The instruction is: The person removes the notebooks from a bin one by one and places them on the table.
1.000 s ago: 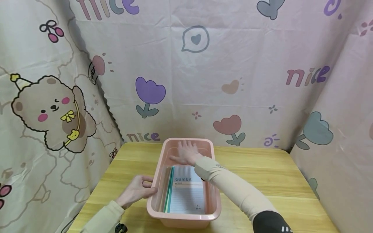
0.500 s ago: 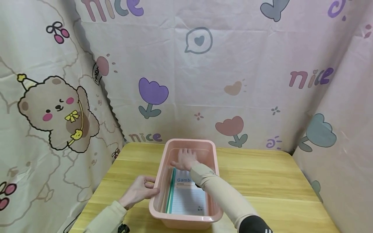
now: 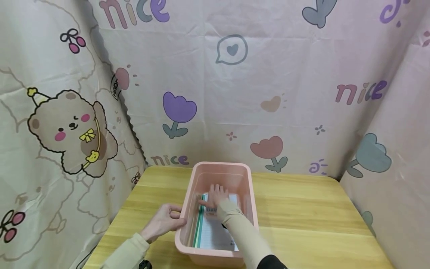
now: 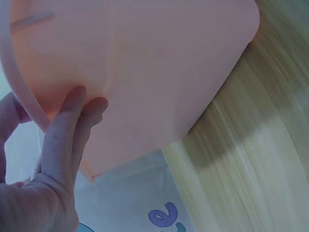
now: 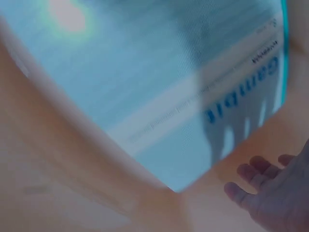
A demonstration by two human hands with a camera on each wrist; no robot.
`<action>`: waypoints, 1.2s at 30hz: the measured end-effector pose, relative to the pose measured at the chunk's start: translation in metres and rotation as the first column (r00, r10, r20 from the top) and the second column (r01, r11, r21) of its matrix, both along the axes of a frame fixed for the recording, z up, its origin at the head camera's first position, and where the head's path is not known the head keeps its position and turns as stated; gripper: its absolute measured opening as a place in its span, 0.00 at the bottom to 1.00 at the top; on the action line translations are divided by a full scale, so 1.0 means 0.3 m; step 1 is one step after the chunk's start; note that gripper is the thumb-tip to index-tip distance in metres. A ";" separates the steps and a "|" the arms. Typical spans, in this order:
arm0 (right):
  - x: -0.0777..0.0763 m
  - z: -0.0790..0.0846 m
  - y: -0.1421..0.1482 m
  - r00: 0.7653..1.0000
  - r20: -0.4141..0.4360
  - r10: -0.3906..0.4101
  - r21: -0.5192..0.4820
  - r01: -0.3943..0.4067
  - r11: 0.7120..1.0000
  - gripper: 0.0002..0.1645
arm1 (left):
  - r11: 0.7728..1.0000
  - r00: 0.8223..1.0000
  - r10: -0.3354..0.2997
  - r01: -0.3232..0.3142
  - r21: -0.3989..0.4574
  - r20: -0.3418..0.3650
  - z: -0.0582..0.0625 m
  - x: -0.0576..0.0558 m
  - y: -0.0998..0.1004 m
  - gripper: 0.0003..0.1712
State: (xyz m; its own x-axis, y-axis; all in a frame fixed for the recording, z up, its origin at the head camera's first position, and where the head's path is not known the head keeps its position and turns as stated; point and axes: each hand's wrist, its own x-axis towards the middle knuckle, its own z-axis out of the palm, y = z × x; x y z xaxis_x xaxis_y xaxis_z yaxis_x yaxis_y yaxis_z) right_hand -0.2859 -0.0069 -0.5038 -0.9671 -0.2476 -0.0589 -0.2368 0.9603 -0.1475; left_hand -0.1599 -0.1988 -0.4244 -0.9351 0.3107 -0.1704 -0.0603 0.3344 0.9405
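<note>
Meanwhile, the left hand [image 3: 164,220] gripped the pink plastic bin [image 3: 208,252] at its left side; the right hand [image 3: 217,196], fingers loosely extended, hung inside it near the Gambit notebook [image 3: 213,233], lying flat there.

The pink bin [image 3: 223,175] walls in the right grip [image 3: 219,197], leaving passage upward.

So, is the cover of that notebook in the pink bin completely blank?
No, the notebook in the pink bin has the word Gambit printed in blue on its cover.
</note>
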 end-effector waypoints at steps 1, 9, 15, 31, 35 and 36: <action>0.000 -0.019 -0.002 1.000 0.005 0.000 0.008 0.000 1.000 0.58 | 1.000 1.000 0.002 -0.002 -0.001 0.001 -0.001 0.001 -0.001 0.28; -0.009 -0.132 -0.002 0.998 0.056 -0.005 -0.015 0.006 1.000 0.66 | 1.000 1.000 -0.001 0.001 0.015 0.001 -0.006 0.005 0.002 0.29; 0.001 -0.124 0.007 0.997 0.082 0.007 -0.028 -0.004 1.000 0.66 | 1.000 1.000 -0.002 0.002 0.018 0.007 -0.004 0.007 0.004 0.29; 0.000 -0.101 0.004 0.998 -0.034 0.060 0.081 -0.057 0.995 0.58 | 1.000 1.000 0.020 -0.020 -0.008 0.013 0.007 0.005 0.006 0.29; -0.009 -0.113 -0.002 0.995 -0.078 0.067 0.098 -0.059 0.993 0.60 | 1.000 1.000 0.020 -0.020 -0.007 0.006 0.006 0.006 0.005 0.28; -0.011 -0.116 -0.003 0.994 -0.088 0.069 0.112 -0.059 0.992 0.60 | 1.000 1.000 0.021 -0.021 -0.006 0.002 0.006 0.007 0.005 0.28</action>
State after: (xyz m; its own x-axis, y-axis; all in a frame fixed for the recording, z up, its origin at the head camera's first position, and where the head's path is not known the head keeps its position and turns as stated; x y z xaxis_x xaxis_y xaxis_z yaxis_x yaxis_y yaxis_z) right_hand -0.2892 -0.0079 -0.5387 -0.9519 -0.3064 -0.0010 -0.3063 0.9518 -0.0174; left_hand -0.1578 -0.1973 -0.4226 -0.9410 0.2900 -0.1744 -0.0696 0.3387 0.9383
